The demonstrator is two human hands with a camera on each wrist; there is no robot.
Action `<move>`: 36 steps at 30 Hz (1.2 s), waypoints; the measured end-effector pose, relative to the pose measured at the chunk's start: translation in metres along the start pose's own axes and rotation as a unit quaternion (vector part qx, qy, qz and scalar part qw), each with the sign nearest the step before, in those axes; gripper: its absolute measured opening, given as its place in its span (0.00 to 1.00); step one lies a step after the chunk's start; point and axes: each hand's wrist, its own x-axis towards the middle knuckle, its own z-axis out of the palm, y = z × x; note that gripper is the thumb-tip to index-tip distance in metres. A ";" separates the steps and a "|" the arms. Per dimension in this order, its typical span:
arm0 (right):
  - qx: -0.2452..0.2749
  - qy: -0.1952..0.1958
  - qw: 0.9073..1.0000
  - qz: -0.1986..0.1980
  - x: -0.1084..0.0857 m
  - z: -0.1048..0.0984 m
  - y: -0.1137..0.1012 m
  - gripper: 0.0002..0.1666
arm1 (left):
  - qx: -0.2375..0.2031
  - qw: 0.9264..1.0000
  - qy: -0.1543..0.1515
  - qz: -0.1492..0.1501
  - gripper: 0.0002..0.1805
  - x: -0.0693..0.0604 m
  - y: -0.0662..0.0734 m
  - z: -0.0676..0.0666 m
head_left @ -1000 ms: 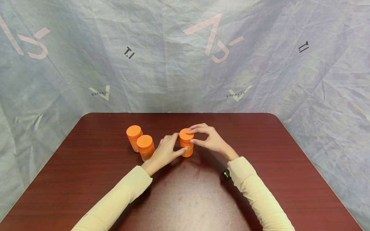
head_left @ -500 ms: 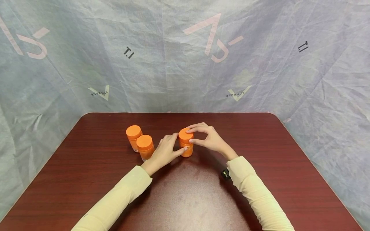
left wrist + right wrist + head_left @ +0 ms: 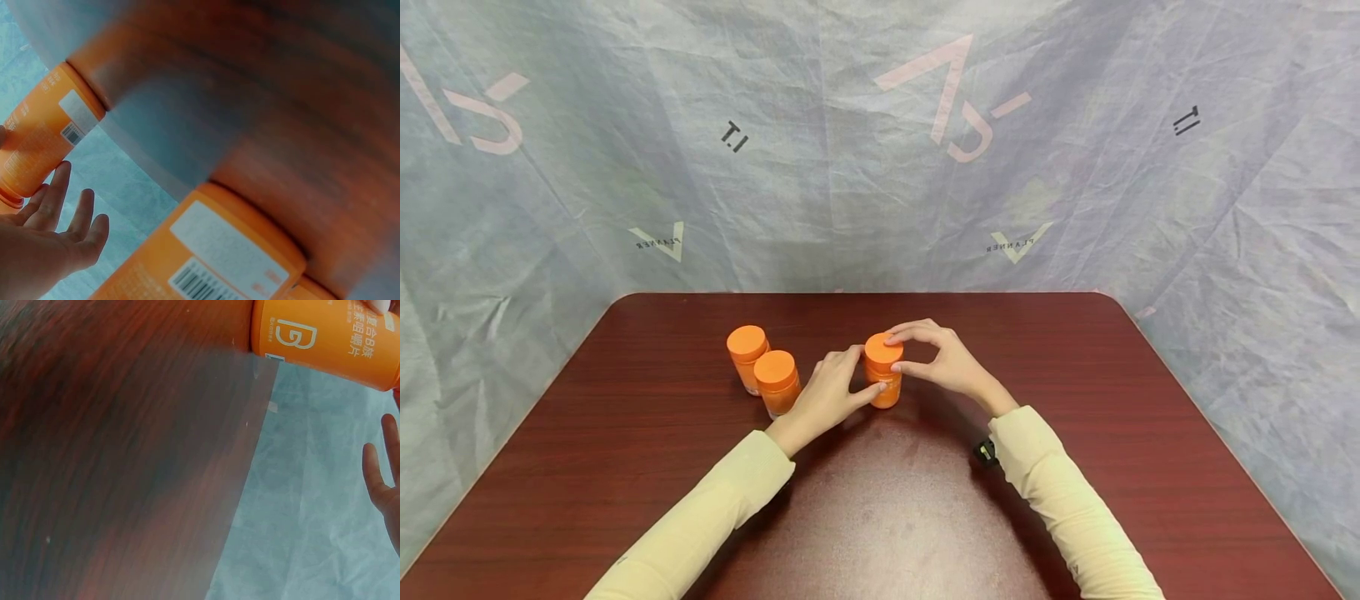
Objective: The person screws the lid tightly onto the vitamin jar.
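Observation:
An orange supplement bottle (image 3: 887, 395) stands upright on the table, its round orange lid (image 3: 880, 353) on top. My left hand (image 3: 826, 392) holds the bottle's body, thumb in front and fingers at the left side. From the right, my right hand (image 3: 947, 363) grips the lid between thumb and fingers. In the left wrist view, the held bottle (image 3: 50, 128) shows a white label with a barcode. White print faces the right wrist camera on the same bottle (image 3: 319, 334). Whether the lid is loose cannot be told.
Two more orange bottles stand left of my left hand: a rear one (image 3: 747, 345) and a front one (image 3: 777, 371), partly behind my left wrist. Beneath is a dark red-brown table (image 3: 880, 517). A small black device (image 3: 986, 452) shows by my right cuff. Grey printed cloth (image 3: 850, 167) hangs behind.

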 end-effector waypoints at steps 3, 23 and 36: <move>-0.002 0.003 1.000 0.005 0.000 0.001 -0.001 0.20 | 0.000 1.000 0.001 -0.001 0.33 0.000 0.000 0.000; -0.014 -0.022 1.000 0.000 0.000 0.003 0.022 0.17 | 0.007 1.000 0.002 -0.001 0.33 -0.001 0.000 0.000; -0.028 -0.008 1.000 0.006 0.000 0.006 0.032 0.21 | 0.005 1.000 0.001 -0.004 0.33 -0.001 0.000 0.001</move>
